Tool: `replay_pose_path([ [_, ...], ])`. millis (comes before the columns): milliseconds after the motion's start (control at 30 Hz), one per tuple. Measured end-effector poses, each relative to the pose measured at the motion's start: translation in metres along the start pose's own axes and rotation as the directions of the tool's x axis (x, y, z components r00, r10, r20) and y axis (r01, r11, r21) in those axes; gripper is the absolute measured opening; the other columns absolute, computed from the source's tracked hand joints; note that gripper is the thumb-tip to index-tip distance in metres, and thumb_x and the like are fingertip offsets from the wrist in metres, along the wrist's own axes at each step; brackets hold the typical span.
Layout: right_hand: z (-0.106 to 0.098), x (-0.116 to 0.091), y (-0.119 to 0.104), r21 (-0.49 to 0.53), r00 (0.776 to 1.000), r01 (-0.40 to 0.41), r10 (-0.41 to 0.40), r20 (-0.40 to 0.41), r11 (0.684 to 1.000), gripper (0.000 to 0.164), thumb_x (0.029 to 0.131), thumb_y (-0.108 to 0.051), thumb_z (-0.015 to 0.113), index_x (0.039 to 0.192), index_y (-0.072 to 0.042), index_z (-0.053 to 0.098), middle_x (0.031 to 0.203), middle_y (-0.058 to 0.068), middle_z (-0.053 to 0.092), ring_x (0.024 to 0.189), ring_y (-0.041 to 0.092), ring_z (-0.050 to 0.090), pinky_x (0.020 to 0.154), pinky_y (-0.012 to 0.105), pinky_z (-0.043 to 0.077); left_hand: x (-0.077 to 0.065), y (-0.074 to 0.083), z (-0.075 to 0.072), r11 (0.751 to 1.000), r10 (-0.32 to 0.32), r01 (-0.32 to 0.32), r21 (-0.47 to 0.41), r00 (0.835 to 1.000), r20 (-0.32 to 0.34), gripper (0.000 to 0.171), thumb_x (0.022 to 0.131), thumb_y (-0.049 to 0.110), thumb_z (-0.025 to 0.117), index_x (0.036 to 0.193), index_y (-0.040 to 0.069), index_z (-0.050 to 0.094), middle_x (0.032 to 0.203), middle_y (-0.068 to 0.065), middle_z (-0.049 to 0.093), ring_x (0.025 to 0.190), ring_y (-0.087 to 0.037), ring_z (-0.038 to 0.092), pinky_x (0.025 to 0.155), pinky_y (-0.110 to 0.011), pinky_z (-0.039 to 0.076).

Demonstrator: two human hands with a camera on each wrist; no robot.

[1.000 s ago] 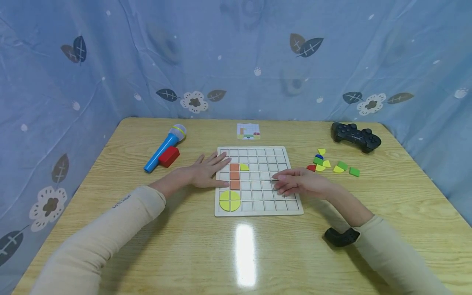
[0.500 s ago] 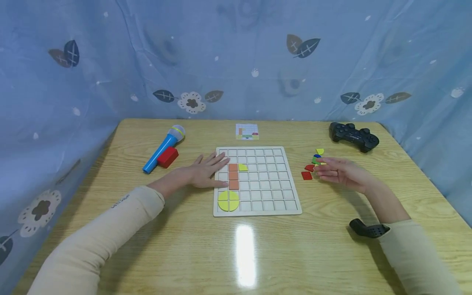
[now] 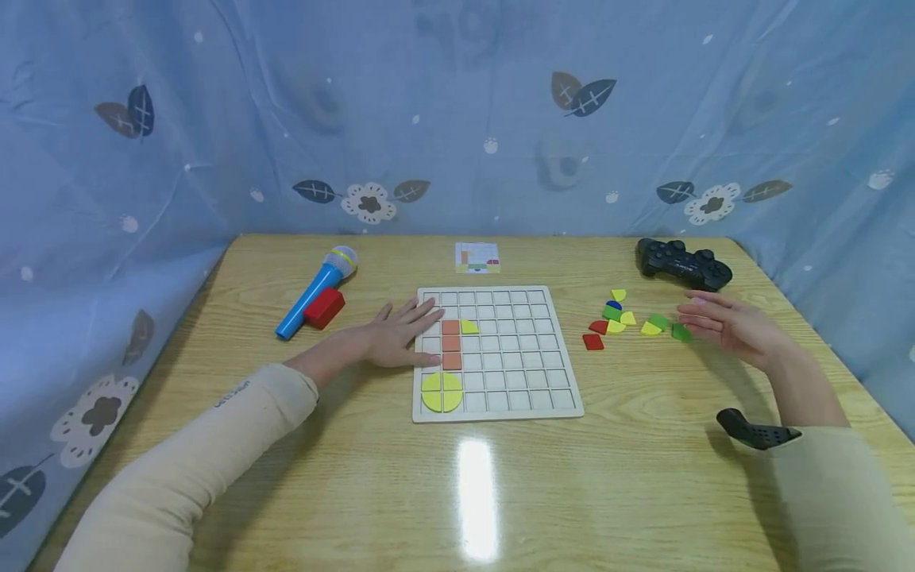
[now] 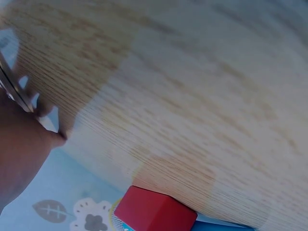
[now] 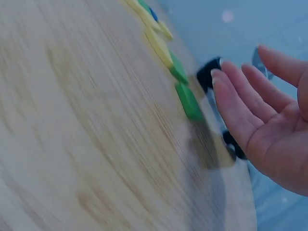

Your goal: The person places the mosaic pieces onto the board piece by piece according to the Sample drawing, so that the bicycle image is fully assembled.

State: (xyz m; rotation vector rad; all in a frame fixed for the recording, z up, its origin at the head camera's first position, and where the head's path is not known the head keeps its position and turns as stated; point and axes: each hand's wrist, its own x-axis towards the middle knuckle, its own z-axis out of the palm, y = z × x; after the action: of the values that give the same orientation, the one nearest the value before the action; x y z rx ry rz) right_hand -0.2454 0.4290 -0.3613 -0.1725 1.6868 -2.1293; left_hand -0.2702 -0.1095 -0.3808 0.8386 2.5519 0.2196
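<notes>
My left hand (image 3: 393, 338) lies spread over the left edge of a white grid board (image 3: 525, 360), fingers straight and thumb near the orange squares (image 3: 452, 343). On the board, several yellow quarter-circles form a full disc (image 3: 442, 392), and another yellow quarter-circle (image 3: 468, 326) sits beside the top orange square. Out to the right, my right hand (image 3: 739, 327) hovers with loosely extended fingers and nothing in its grasp. Closest to its fingertips is a green square (image 3: 681, 332), also visible as a green block (image 5: 189, 102) in the right wrist view.
Loose pieces lie right of the board, among them a red square (image 3: 593, 342) and a blue piece (image 3: 614, 304). A black game controller (image 3: 684, 264) is behind them. A printed pattern card (image 3: 477, 258), blue microphone (image 3: 311, 298) and red block (image 3: 325, 308) are also on the table.
My right hand has swept from over the board's right side across the loose pieces to their far right, uncovering the red square. The left hand has stayed on the board.
</notes>
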Motion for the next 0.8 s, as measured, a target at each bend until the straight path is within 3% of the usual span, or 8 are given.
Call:
replay_pose_path([
  [133, -0.011, -0.006, -0.003, -0.05, 0.998, 0.02, -0.023, -0.067, 0.999, 0.034, 0.102, -0.002, 0.038, 0.113, -0.02, 0.065, 0.108, -0.001, 0.068, 0.099, 0.013, 0.064, 0.083, 0.025, 0.051, 0.0, -0.001, 0.0, 1.0, 0.005, -0.005, -0.003, 1.0, -0.005, 0.092, 0.087, 0.071, 0.042, 0.154, 0.027, -0.002, 0.159, 0.0, -0.01, 0.143, -0.026, -0.013, 0.11, -0.055, -0.007],
  [267, -0.015, -0.009, -0.001, -0.264, 0.989, -0.028, -0.011, -0.146, 0.964, 0.028, 0.1, -0.006, 0.048, 0.124, -0.02, 0.054, 0.108, -0.012, 0.064, 0.098, 0.003, 0.062, 0.082, 0.02, 0.049, 0.0, -0.002, 0.001, 1.0, 0.012, -0.012, -0.001, 1.0, -0.01, 0.091, 0.087, 0.071, 0.042, 0.154, 0.027, -0.001, 0.159, 0.0, -0.011, 0.143, -0.027, -0.013, 0.11, -0.056, -0.006],
  [333, -0.015, -0.009, 0.001, -0.423, 0.985, -0.065, -0.01, -0.173, 0.904, 0.037, 0.1, -0.006, 0.048, 0.135, -0.015, 0.044, 0.108, -0.018, 0.061, 0.098, -0.003, 0.059, 0.082, 0.019, 0.049, 0.0, -0.002, 0.001, 1.0, 0.015, -0.015, -0.001, 1.0, -0.01, 0.091, 0.087, 0.071, 0.041, 0.154, 0.026, -0.001, 0.159, 0.001, -0.011, 0.143, -0.027, -0.013, 0.109, -0.056, -0.006],
  [433, -0.011, -0.008, 0.004, -0.644, 0.98, -0.102, -0.032, -0.194, 0.758, 0.05, 0.099, -0.008, 0.051, 0.145, -0.001, 0.032, 0.108, -0.023, 0.057, 0.096, -0.01, 0.054, 0.078, 0.019, 0.049, 0.0, -0.002, 0.001, 1.0, 0.016, -0.016, -0.004, 1.0, -0.012, 0.091, 0.087, 0.071, 0.042, 0.154, 0.026, -0.001, 0.159, 0.001, -0.011, 0.143, -0.026, -0.013, 0.109, -0.056, -0.007],
  [533, -0.007, -0.005, 0.007, -0.768, 0.981, -0.096, -0.068, -0.179, 0.633, 0.056, 0.098, -0.011, 0.056, 0.143, 0.008, 0.03, 0.111, -0.017, 0.057, 0.095, -0.011, 0.053, 0.075, 0.019, 0.049, 0.0, -0.002, 0.001, 1.0, 0.015, -0.015, -0.001, 1.0, -0.014, 0.091, 0.088, 0.071, 0.041, 0.154, 0.026, -0.001, 0.159, 0.001, -0.011, 0.143, -0.026, -0.013, 0.11, -0.056, -0.007],
  [800, 0.0, 0.001, 0.012, -0.845, 0.986, -0.068, -0.096, -0.14, 0.53, 0.054, 0.091, -0.009, 0.065, 0.137, 0.007, 0.041, 0.123, 0.019, 0.055, 0.095, -0.008, 0.051, 0.075, 0.019, 0.049, 0.0, -0.001, 0.002, 1.0, 0.006, -0.006, 0.001, 1.0, -0.019, 0.09, 0.088, 0.069, 0.042, 0.154, 0.026, -0.001, 0.159, 0.001, -0.011, 0.143, -0.026, -0.013, 0.11, -0.055, -0.007],
])
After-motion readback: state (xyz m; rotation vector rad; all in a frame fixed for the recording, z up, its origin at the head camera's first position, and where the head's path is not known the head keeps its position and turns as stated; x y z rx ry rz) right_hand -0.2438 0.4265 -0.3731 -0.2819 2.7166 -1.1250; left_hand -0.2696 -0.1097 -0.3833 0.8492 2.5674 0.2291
